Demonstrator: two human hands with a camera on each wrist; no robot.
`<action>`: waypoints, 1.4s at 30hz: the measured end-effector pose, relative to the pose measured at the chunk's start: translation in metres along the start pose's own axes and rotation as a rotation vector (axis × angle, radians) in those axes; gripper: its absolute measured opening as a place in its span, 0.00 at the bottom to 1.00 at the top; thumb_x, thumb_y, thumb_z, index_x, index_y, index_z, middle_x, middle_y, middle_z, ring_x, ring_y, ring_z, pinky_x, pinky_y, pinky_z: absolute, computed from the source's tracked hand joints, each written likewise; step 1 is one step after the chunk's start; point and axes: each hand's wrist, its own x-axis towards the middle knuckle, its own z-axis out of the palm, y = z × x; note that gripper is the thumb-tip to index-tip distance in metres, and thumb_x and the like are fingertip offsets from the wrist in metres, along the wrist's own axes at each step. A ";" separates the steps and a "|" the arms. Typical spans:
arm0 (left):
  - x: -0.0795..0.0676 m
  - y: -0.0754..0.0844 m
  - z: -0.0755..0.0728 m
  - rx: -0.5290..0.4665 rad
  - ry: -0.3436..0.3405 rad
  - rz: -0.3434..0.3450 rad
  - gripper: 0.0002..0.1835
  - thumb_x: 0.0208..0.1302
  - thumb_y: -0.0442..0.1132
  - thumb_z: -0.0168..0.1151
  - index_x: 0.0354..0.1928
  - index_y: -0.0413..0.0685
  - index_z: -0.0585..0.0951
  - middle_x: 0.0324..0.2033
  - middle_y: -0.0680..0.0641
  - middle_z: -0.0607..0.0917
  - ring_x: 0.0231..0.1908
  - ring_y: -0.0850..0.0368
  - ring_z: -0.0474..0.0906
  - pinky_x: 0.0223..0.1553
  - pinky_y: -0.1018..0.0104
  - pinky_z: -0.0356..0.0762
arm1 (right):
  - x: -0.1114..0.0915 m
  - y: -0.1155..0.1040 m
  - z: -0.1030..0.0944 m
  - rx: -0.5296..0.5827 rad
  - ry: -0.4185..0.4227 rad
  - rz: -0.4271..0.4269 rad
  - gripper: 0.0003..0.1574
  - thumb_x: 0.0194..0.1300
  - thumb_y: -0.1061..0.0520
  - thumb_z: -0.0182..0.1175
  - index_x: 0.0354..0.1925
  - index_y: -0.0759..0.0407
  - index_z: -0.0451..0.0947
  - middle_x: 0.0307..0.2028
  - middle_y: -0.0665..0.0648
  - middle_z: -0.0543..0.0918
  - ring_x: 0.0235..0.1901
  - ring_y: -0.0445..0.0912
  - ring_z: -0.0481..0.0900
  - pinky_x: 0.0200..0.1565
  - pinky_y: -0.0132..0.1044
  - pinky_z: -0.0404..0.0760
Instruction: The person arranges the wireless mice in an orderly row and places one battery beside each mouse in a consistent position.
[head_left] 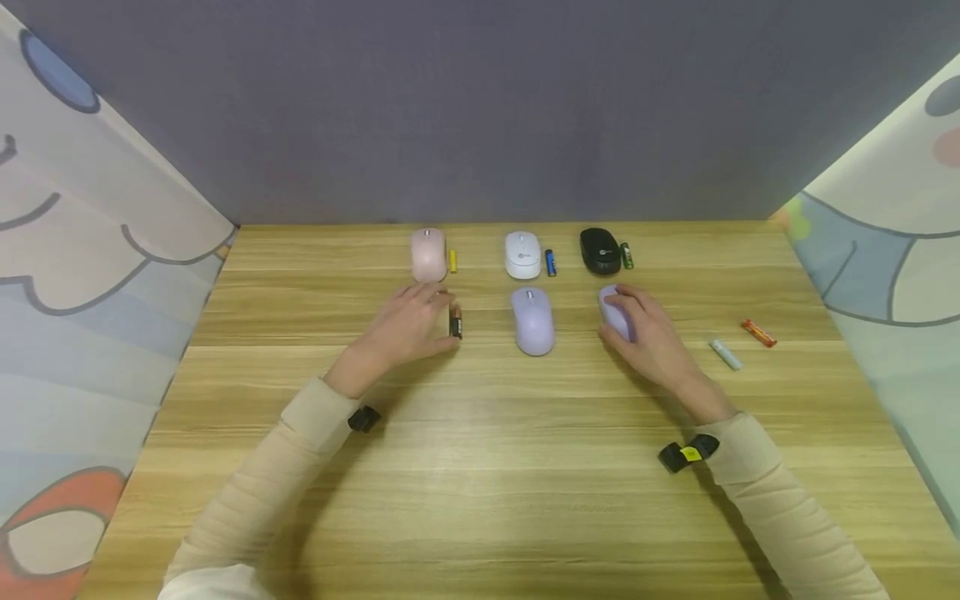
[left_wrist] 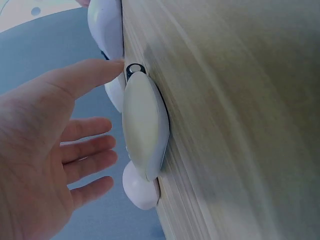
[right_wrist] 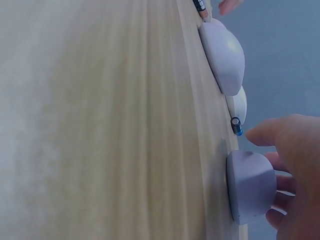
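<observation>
My left hand point(head_left: 397, 329) is spread above the table, with a black and copper battery point(head_left: 456, 323) beside its thumb. The left wrist view shows a pale computer mouse point(left_wrist: 142, 125) close to that hand point(left_wrist: 65, 140); the hand covers this mouse in the head view. A battery end point(left_wrist: 135, 69) shows past the mouse. My right hand point(head_left: 651, 337) is over a lavender mouse point(head_left: 613, 312). Its thumb stands apart from that mouse point(right_wrist: 251, 186) in the right wrist view, and its fingers are behind it; contact cannot be told. Another lavender mouse point(head_left: 533, 322) lies between the hands.
Along the back stand a pink mouse point(head_left: 428, 256) with a yellow battery point(head_left: 452, 261), a white mouse point(head_left: 522, 255) with a blue battery point(head_left: 551, 262), and a black mouse point(head_left: 600, 251) with a green battery point(head_left: 627, 255). Pale point(head_left: 725, 354) and orange-red point(head_left: 759, 332) batteries lie at right.
</observation>
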 end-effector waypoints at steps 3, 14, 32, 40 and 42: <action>-0.005 -0.002 0.000 -0.059 0.023 -0.009 0.42 0.64 0.57 0.72 0.69 0.33 0.73 0.71 0.34 0.71 0.71 0.37 0.67 0.75 0.42 0.64 | -0.001 0.000 -0.001 0.004 0.001 -0.007 0.31 0.68 0.58 0.67 0.65 0.69 0.72 0.70 0.73 0.68 0.68 0.70 0.67 0.64 0.69 0.70; -0.016 -0.003 0.002 -0.161 0.108 -0.034 0.30 0.70 0.43 0.68 0.66 0.29 0.74 0.70 0.30 0.71 0.70 0.33 0.69 0.73 0.42 0.66 | -0.011 0.002 -0.016 0.036 0.001 -0.008 0.31 0.67 0.59 0.67 0.64 0.70 0.72 0.70 0.74 0.68 0.68 0.71 0.66 0.62 0.69 0.72; -0.023 -0.007 0.008 -0.165 0.100 -0.021 0.28 0.71 0.42 0.67 0.66 0.31 0.76 0.68 0.28 0.73 0.69 0.31 0.69 0.73 0.40 0.66 | -0.047 0.017 -0.053 0.036 -0.010 0.100 0.33 0.73 0.55 0.65 0.67 0.72 0.69 0.70 0.77 0.66 0.67 0.77 0.63 0.63 0.78 0.64; -0.023 -0.006 0.008 -0.146 0.090 -0.024 0.29 0.71 0.44 0.66 0.66 0.31 0.76 0.68 0.27 0.73 0.69 0.29 0.70 0.71 0.39 0.67 | -0.061 0.028 -0.058 0.019 0.000 0.138 0.33 0.74 0.54 0.63 0.67 0.72 0.69 0.69 0.77 0.67 0.63 0.76 0.67 0.56 0.76 0.70; -0.022 -0.005 0.008 -0.141 0.088 -0.025 0.29 0.71 0.44 0.66 0.66 0.30 0.76 0.68 0.27 0.73 0.68 0.29 0.70 0.71 0.40 0.68 | -0.064 0.030 -0.059 0.009 0.002 0.142 0.32 0.74 0.54 0.63 0.67 0.72 0.69 0.68 0.76 0.69 0.62 0.74 0.70 0.55 0.73 0.73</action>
